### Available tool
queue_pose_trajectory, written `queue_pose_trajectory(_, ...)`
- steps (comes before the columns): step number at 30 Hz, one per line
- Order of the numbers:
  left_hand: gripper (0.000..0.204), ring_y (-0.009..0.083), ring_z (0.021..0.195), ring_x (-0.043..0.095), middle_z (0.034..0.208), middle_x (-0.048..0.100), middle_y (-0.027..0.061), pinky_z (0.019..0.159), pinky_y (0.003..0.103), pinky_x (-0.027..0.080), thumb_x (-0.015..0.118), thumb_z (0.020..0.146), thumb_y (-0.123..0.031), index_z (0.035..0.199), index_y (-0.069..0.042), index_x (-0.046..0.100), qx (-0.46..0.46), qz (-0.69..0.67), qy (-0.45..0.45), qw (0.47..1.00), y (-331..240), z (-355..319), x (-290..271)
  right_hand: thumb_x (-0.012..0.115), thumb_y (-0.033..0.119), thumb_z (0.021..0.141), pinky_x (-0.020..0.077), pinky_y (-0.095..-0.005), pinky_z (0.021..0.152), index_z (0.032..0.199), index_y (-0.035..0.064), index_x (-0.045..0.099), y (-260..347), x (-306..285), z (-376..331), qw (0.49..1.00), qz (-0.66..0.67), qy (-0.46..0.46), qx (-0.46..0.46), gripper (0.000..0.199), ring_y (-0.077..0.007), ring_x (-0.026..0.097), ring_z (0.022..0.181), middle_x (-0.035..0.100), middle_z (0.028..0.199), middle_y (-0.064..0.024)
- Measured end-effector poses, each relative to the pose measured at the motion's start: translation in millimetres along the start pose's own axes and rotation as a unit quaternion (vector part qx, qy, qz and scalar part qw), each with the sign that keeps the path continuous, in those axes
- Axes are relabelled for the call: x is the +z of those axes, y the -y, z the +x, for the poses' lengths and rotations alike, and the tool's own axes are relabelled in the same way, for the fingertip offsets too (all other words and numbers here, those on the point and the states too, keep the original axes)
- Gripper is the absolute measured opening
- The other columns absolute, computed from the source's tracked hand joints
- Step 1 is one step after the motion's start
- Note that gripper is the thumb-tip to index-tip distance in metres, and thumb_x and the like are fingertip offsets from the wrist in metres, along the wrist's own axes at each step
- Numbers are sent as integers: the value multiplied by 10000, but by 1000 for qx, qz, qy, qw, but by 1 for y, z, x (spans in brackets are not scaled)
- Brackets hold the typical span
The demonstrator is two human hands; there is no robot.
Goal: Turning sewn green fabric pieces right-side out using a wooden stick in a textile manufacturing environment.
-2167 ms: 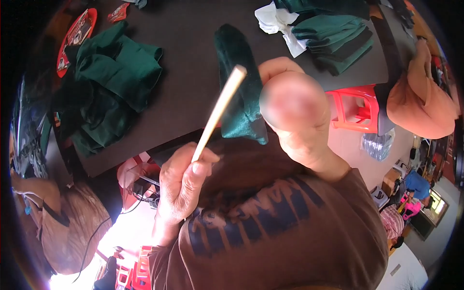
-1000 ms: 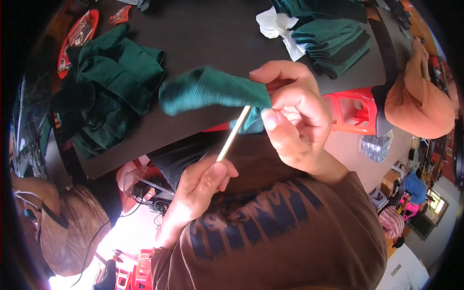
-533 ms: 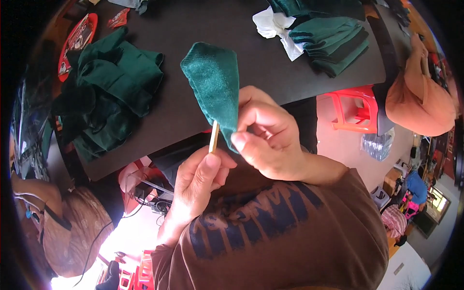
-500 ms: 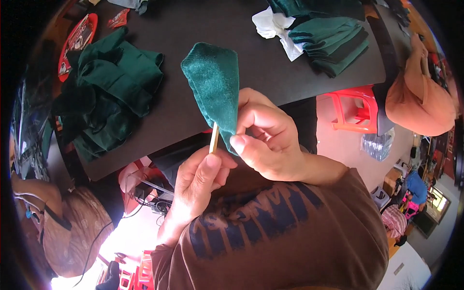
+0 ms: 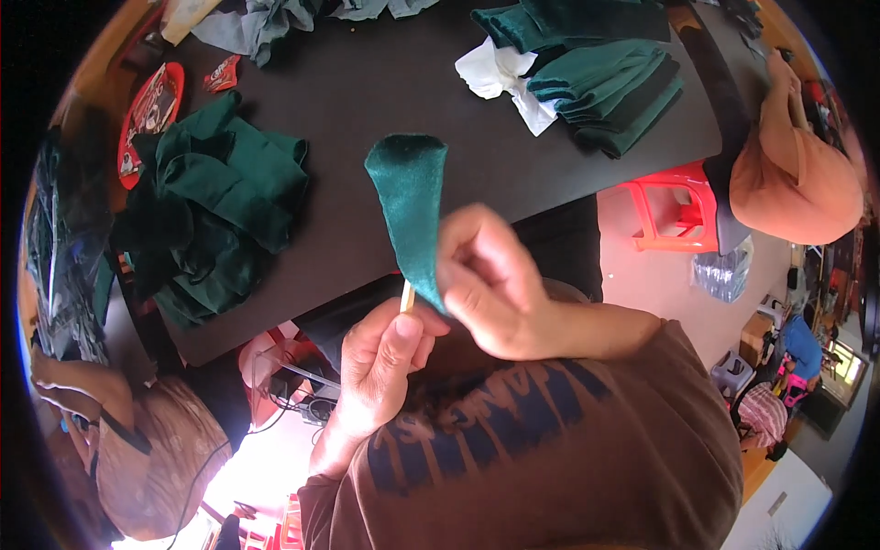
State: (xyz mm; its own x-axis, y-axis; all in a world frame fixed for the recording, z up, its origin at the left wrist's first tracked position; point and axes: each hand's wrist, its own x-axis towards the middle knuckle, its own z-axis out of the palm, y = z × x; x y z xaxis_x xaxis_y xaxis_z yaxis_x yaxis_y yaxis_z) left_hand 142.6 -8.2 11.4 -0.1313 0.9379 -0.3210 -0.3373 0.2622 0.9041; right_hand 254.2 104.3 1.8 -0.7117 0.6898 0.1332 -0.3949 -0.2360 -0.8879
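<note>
A narrow green velvet piece (image 5: pixel 410 206) stands up in front of me, its wide end at the top. My left hand (image 5: pixel 385 353) pinches a thin pale wooden stick (image 5: pixel 408 295) between thumb and fingers; the stick's upper end goes up behind or into the velvet, I cannot tell which. At the right edge of the velvet, my right hand (image 5: pixel 490 293) has its fingers bent around the cloth near the lower tip. Its fingertips are partly hidden and a little blurred.
On the dark table (image 5: pixel 367 87) lie a rumpled heap of green velvet pieces (image 5: pixel 220 202), a stack of folded velvet (image 5: pixel 610 92) and crumpled white tissue (image 5: pixel 495 71). A red tray (image 5: pixel 151 115) sits far left. People sit on both sides; a red stool (image 5: pixel 674 215) stands right.
The velvet has moved lower and looks narrower, turned more edge-on. My right hand has drawn down slightly along its edge, fingers closing more. The view has shifted a little.
</note>
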Motion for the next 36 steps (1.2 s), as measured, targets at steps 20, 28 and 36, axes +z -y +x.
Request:
queue_pose_trajectory(20,369,71,552,415,611,462,2,523,211,348,449,933,-297,874,35,597,19,109,12,994,14,-1,-1,449,223,930,468,-283,765,1060,-45,527,32,-24,16,999,47,25,11,308,-152,571,862,545,1017,-117)
queue_pose_trajectory(28,376,68,529,415,598,471,-3,502,214,347,445,937,-293,873,45,598,80,98,11,992,15,1,2,446,187,922,468,-315,632,971,-54,585,22,-31,21,948,-232,145,-163,282,-222,583,725,597,850,-140)
queue_pose_trajectory(36,369,65,523,403,593,472,-2,495,208,335,452,937,-287,875,47,595,56,67,25,996,14,-3,-1,446,222,922,460,-300,677,1019,-39,583,22,-39,17,955,-216,146,-142,311,-207,581,783,585,908,-136)
